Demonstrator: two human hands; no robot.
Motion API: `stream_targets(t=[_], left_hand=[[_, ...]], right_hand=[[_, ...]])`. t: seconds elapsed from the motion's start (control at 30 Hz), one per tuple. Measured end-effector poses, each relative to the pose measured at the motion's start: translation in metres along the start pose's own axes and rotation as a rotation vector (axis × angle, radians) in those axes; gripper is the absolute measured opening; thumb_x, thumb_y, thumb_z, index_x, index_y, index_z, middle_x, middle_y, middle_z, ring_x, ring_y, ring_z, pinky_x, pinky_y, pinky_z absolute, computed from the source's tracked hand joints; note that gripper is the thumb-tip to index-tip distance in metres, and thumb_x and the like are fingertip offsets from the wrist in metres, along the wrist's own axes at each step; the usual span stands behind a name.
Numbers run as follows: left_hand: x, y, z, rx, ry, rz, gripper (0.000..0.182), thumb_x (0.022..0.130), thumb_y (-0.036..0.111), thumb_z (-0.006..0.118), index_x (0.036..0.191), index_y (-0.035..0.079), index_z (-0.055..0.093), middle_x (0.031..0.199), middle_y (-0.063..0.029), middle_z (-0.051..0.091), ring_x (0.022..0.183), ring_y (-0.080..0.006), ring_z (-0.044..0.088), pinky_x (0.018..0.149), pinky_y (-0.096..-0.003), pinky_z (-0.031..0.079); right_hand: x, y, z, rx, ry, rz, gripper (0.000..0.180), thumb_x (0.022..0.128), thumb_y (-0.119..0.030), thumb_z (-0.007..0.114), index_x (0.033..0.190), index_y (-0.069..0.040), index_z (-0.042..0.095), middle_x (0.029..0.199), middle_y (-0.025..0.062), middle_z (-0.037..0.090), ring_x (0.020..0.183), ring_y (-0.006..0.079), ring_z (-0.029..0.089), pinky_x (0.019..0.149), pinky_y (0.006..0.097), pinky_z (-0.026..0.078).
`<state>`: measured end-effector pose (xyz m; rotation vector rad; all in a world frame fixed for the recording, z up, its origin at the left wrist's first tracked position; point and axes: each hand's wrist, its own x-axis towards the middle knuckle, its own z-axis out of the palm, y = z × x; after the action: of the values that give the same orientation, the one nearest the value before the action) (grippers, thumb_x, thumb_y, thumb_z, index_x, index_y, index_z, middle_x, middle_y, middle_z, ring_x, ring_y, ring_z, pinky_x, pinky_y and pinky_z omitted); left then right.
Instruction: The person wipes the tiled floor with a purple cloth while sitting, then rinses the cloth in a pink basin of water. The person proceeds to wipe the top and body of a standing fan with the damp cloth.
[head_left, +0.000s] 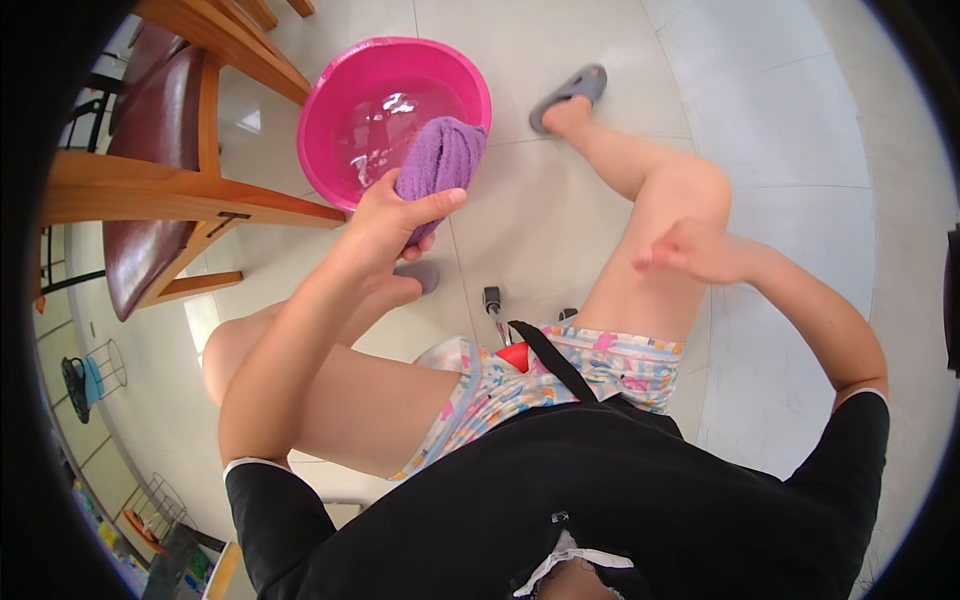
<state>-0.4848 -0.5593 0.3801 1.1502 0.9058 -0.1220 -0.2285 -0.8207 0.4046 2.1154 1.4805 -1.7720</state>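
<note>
A folded purple towel (442, 161) is gripped in my left hand (397, 214), its thumb lying across the near part of the cloth. The towel's far end overlaps the near right rim of a pink plastic basin (319, 161) that holds clear water. Over my right thigh is my right hand (686, 251), blurred, with its fingers curled; I cannot tell whether it touches the leg or whether anything is inside it.
Wooden chairs with dark red padded seats (154, 112) stand left of the basin, a wooden leg close to its rim. Pale floor tiles (510, 195) lie below. A red seat (514, 356) with casters shows between my legs. Wire racks (112, 367) are at the far left.
</note>
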Motion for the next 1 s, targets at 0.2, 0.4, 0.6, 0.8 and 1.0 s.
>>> stream_targets(t=[0.2, 0.4, 0.6, 0.8, 1.0], left_hand=[[-0.002, 0.003, -0.003, 0.02, -0.016, 0.052, 0.042, 0.079, 0.027, 0.079, 0.104, 0.007, 0.051, 0.079, 0.0008, 0.05, 0.055, -0.0055, 0.044, 0.041, -0.0213, 0.03], [0.015, -0.002, -0.002, 0.018, -0.071, -0.005, 0.044, 0.078, 0.024, 0.08, 0.105, 0.006, 0.05, 0.078, 0.0, 0.05, 0.054, -0.006, 0.043, 0.041, -0.0222, 0.031], [0.016, -0.009, -0.006, -0.091, -0.028, -0.155, 0.046, 0.076, 0.014, 0.081, 0.107, 0.005, 0.048, 0.082, -0.0019, 0.051, 0.053, -0.0074, 0.04, 0.043, -0.0238, 0.029], [0.023, -0.004, -0.007, -0.097, -0.036, -0.143, 0.047, 0.077, 0.017, 0.082, 0.107, 0.005, 0.048, 0.082, -0.002, 0.051, 0.052, -0.0073, 0.041, 0.042, -0.0235, 0.029], [0.033, -0.014, -0.008, -0.066, -0.095, -0.115, 0.041, 0.083, 0.026, 0.077, 0.105, 0.005, 0.05, 0.076, -0.0006, 0.049, 0.054, -0.006, 0.045, 0.04, -0.0216, 0.033]], right_hand=[[0.082, -0.011, 0.0, -0.089, 0.931, -0.317, 0.038, 0.1, -0.03, 0.043, 0.113, 0.001, 0.06, 0.107, 0.0218, 0.064, 0.101, 0.0348, 0.06, 0.09, 0.0429, 0.045], [0.171, 0.064, 0.128, -0.093, -0.049, -0.035, 0.06, 0.098, -0.049, 0.034, 0.127, -0.002, 0.054, 0.13, 0.0239, 0.054, 0.124, 0.0372, 0.048, 0.105, 0.0449, 0.035], [0.117, 0.032, 0.105, -0.161, -0.658, 0.196, 0.069, 0.097, -0.057, 0.037, 0.113, 0.003, 0.066, 0.12, 0.0194, 0.064, 0.115, 0.0303, 0.058, 0.1, 0.0402, 0.041], [0.111, 0.044, -0.001, 0.348, 0.074, 0.276, 0.037, 0.1, -0.03, 0.044, 0.105, -0.001, 0.066, 0.094, 0.0073, 0.069, 0.096, 0.015, 0.062, 0.089, 0.0327, 0.046], [0.13, 0.039, 0.004, 0.279, 0.596, 0.132, 0.018, 0.094, -0.008, 0.046, 0.091, -0.003, 0.062, 0.1, 0.0068, 0.066, 0.097, 0.0143, 0.06, 0.085, 0.0314, 0.048]])
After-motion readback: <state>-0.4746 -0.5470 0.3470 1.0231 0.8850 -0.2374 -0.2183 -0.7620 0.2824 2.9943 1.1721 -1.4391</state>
